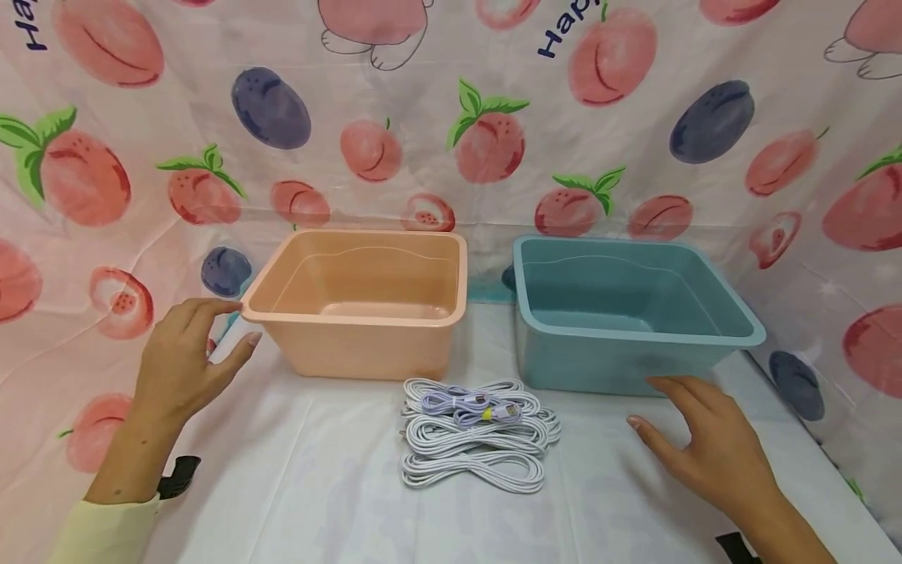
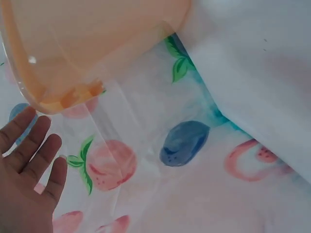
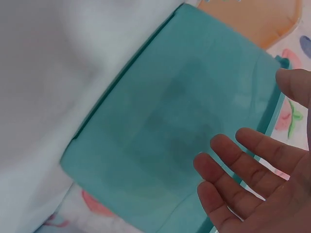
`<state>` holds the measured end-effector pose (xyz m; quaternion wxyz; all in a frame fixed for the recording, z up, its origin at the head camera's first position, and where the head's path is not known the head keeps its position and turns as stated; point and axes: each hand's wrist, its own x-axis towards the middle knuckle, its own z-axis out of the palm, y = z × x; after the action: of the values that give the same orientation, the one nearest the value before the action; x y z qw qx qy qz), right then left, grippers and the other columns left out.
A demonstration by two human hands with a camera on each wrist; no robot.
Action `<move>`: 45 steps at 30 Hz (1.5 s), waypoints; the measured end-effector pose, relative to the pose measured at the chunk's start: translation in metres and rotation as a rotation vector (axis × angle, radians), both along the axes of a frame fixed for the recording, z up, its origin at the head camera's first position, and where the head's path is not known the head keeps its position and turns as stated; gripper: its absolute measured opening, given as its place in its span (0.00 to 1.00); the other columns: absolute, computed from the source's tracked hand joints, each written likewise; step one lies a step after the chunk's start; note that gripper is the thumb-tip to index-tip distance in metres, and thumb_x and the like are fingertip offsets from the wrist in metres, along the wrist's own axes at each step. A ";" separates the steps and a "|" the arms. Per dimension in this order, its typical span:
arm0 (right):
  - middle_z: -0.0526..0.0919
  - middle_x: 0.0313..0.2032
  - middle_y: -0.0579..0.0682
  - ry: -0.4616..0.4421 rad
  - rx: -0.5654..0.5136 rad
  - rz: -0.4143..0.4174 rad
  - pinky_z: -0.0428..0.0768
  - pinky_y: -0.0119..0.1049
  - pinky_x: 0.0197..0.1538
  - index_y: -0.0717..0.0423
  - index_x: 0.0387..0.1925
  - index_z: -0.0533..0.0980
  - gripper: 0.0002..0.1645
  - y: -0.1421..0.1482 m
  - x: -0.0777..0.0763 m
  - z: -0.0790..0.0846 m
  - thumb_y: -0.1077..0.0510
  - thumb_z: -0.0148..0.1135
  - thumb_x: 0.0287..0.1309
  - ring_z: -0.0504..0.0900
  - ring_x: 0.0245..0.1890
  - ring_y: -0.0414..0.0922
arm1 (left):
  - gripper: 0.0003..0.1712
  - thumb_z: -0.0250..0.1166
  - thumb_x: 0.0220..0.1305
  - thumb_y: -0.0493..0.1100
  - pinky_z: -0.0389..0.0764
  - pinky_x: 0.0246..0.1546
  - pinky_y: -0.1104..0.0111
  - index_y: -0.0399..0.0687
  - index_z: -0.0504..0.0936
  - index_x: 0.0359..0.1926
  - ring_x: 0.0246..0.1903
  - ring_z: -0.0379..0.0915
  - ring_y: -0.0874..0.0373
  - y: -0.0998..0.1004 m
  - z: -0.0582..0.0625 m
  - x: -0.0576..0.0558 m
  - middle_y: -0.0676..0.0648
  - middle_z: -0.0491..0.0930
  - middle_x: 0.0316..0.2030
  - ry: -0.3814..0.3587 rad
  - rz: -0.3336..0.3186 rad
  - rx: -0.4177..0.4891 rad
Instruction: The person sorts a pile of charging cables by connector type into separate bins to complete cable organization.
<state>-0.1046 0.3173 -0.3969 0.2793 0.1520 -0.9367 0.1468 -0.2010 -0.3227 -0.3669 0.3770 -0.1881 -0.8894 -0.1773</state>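
Peach rectangular plastic tub [image 1: 362, 348] and teal rectangular plastic tub [image 1: 599, 364] are lining the white surface's [image 1: 317, 470] back edge. Left hand [image 1: 185, 356] and right hand [image 1: 719, 450] are reaching alongside, fingers uncurled.

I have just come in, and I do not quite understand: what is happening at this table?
A person is working near two bins, and nothing is held at this moment. The left hand is open at the near left corner of the orange bin; whether it touches the rim is hard to tell. The right hand is open in front of the blue-green bin. Bundled white cables lie on the white table covering, in front of the gap between the bins.
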 end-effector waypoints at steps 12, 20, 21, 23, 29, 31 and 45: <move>0.86 0.48 0.52 0.005 0.004 0.082 0.80 0.60 0.52 0.59 0.55 0.83 0.36 -0.023 -0.003 0.003 0.50 0.86 0.44 0.83 0.49 0.57 | 0.36 0.61 0.67 0.69 0.66 0.51 0.37 0.40 0.85 0.54 0.55 0.75 0.34 0.034 0.009 -0.011 0.37 0.82 0.50 0.079 -0.126 -0.009; 0.85 0.48 0.51 0.027 0.014 0.138 0.81 0.58 0.53 0.59 0.56 0.83 0.37 -0.044 -0.011 0.003 0.48 0.85 0.46 0.84 0.50 0.55 | 0.38 0.57 0.72 0.72 0.67 0.52 0.39 0.42 0.85 0.55 0.53 0.76 0.38 0.056 0.009 -0.019 0.39 0.82 0.51 0.079 -0.204 -0.023; 0.85 0.48 0.51 0.030 0.016 0.145 0.81 0.57 0.53 0.59 0.56 0.83 0.37 -0.047 -0.012 0.003 0.47 0.85 0.46 0.84 0.50 0.54 | 0.38 0.57 0.72 0.72 0.68 0.51 0.40 0.42 0.85 0.55 0.52 0.77 0.39 0.058 0.009 -0.020 0.39 0.82 0.51 0.079 -0.213 -0.025; 0.85 0.48 0.51 0.032 0.022 0.158 0.81 0.57 0.53 0.58 0.56 0.83 0.36 -0.051 -0.014 0.004 0.47 0.85 0.47 0.84 0.50 0.54 | 0.37 0.58 0.72 0.71 0.70 0.50 0.40 0.43 0.85 0.55 0.51 0.78 0.39 0.062 0.008 -0.022 0.40 0.83 0.51 0.079 -0.227 -0.032; 0.86 0.48 0.50 0.039 0.015 0.215 0.81 0.56 0.53 0.58 0.58 0.83 0.36 -0.065 -0.022 0.007 0.48 0.84 0.49 0.84 0.50 0.53 | 0.33 0.63 0.71 0.67 0.76 0.48 0.45 0.44 0.86 0.56 0.49 0.81 0.40 0.071 0.008 -0.025 0.41 0.84 0.48 0.084 -0.268 -0.043; 0.86 0.48 0.50 0.044 0.013 0.234 0.82 0.55 0.52 0.57 0.58 0.83 0.35 -0.070 -0.024 0.008 0.48 0.83 0.50 0.84 0.50 0.52 | 0.32 0.65 0.70 0.65 0.78 0.50 0.45 0.43 0.86 0.56 0.49 0.81 0.39 0.073 0.007 -0.026 0.41 0.84 0.48 0.083 -0.280 -0.046; 0.86 0.51 0.49 -0.038 0.036 0.247 0.83 0.54 0.56 0.55 0.59 0.83 0.34 -0.109 -0.038 0.012 0.41 0.79 0.56 0.83 0.53 0.51 | 0.21 0.74 0.64 0.51 0.76 0.47 0.58 0.43 0.87 0.53 0.44 0.78 0.46 0.078 0.007 -0.035 0.43 0.83 0.44 0.030 -0.322 -0.099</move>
<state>-0.1430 0.2084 -0.3851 0.2386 0.2685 -0.9183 0.1663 -0.2356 -0.2451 -0.3601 0.3474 -0.3489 -0.8497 -0.1885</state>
